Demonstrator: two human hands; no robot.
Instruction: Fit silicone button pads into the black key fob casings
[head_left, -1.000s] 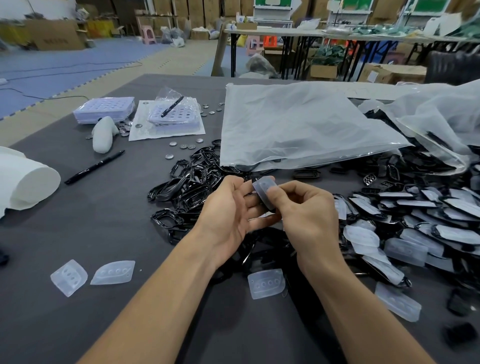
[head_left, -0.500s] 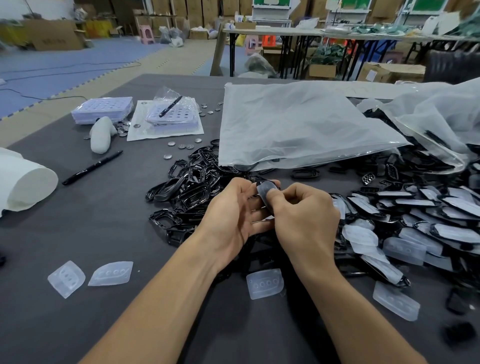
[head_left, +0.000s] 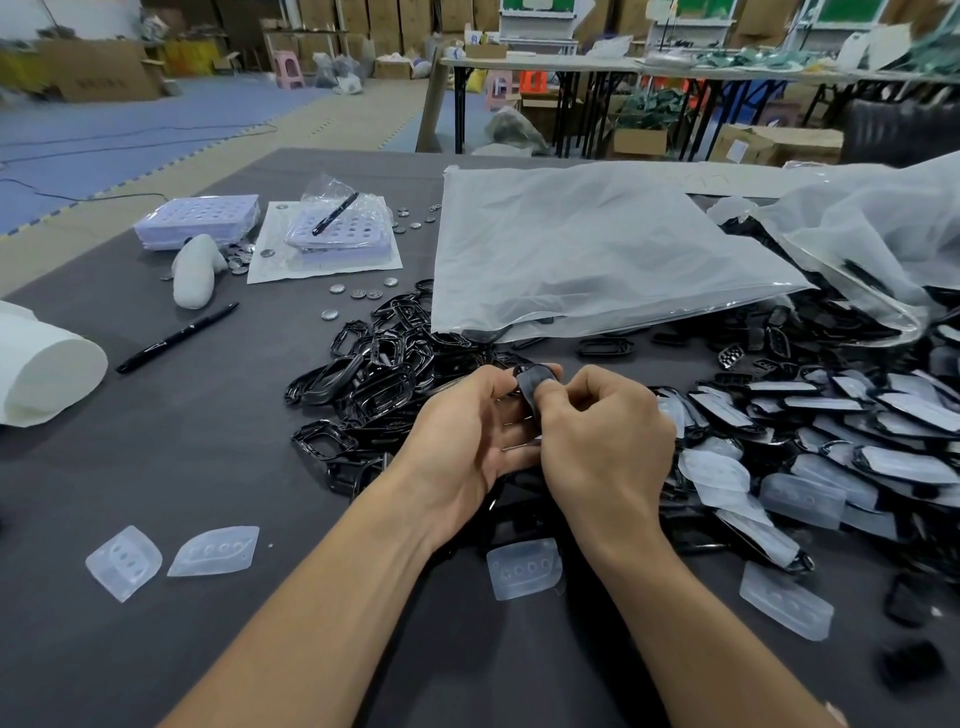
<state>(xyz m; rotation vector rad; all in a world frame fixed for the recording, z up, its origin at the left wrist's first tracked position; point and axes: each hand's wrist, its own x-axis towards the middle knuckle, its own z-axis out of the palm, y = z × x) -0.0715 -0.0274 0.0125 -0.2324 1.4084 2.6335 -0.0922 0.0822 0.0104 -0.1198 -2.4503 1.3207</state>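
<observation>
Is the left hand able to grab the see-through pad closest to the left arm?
Probably yes, once it lets go. The left hand is holding a black casing with the right hand. Only bare table lies between it and that pad.

A black casing (head_left: 530, 383) is held up between both hands over the middle of the grey table (head_left: 156, 467). It is gripped from the left by the curled fingers of the left hand (head_left: 467, 441) and pinched near its top by the thumb and forefinger of the right hand (head_left: 605, 441). A heap of empty casings (head_left: 379, 364) is spread just behind the left hand, its far side covered by a flat plastic bag (head_left: 571, 249). Toward the right edge, fitted casings (head_left: 831, 410) are piled. Near the front edge a square pad (head_left: 123, 561) and a pointed pad (head_left: 214, 551) are laid side by side, and a third pad (head_left: 524, 567) is seen between the wrists. A black pen (head_left: 176, 338) and a white roll (head_left: 47, 369) are found by the left edge.
</observation>
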